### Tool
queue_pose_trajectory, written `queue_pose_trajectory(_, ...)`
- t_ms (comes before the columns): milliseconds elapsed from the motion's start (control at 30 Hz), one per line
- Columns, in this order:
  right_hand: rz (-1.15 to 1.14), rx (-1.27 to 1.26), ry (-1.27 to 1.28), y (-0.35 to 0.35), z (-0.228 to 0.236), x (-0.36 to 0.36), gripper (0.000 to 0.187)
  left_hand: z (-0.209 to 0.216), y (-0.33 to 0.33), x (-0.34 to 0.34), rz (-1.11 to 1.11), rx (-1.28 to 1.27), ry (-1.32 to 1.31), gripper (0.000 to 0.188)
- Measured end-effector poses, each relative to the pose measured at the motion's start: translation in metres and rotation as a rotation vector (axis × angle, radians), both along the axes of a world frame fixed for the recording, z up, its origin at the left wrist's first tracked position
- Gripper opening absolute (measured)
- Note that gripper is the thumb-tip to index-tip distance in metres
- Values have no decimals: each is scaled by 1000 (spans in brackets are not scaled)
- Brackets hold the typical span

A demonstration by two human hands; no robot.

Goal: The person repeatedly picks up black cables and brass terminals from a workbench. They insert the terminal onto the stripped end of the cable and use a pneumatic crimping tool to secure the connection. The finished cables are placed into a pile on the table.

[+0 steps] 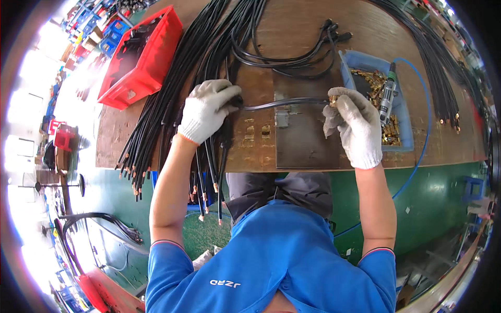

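Observation:
A short stretch of black cable (284, 103) runs between my two hands above the table. My left hand (209, 108), in a white knit glove, is closed on the cable near a dark piece (237, 101) at its left end. My right hand (359, 124), gloved and grey at the fingertips, pinches a small brass fitting (333, 100) at the cable's right end. Whether the cable sits inside the fitting is hidden by the fingers. Beneath the cable lies a dark metal plate (308, 143) at the table's front edge.
Right of my right hand, a blue bin (406, 136) holds brass fittings (369, 83) and a pneumatic driver (387, 96) with a blue hose (429, 115). Black cables (156, 122) hang over the front edge at left, beside a red crate (154, 70). Looped cables (292, 65) lie at the back.

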State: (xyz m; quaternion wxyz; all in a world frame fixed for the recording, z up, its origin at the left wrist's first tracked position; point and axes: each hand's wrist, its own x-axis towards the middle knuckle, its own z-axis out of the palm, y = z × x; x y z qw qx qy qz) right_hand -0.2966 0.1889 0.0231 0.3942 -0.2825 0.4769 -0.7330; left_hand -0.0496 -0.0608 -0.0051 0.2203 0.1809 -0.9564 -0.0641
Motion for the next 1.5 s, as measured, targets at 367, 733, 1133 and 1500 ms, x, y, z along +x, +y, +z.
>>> queue_pose_trajectory(367, 148, 91, 491, 40, 8, 27, 29, 34, 76, -17, -216, 382, 14, 45)
queue_pose_trajectory(733, 69, -76, 692, 31, 0, 37, 18, 43, 102, -29, -292, 504, 1, 46)
queue_pose_trajectory(1133, 13, -80, 1006, 27, -2, 24, 18, 46, 111, -39, -286, 453, -43, 43)
queue_pose_trajectory(1500, 172, 103, 648, 10, -35, 21, 18, 41, 104, -45, -237, 54, -249, 67)
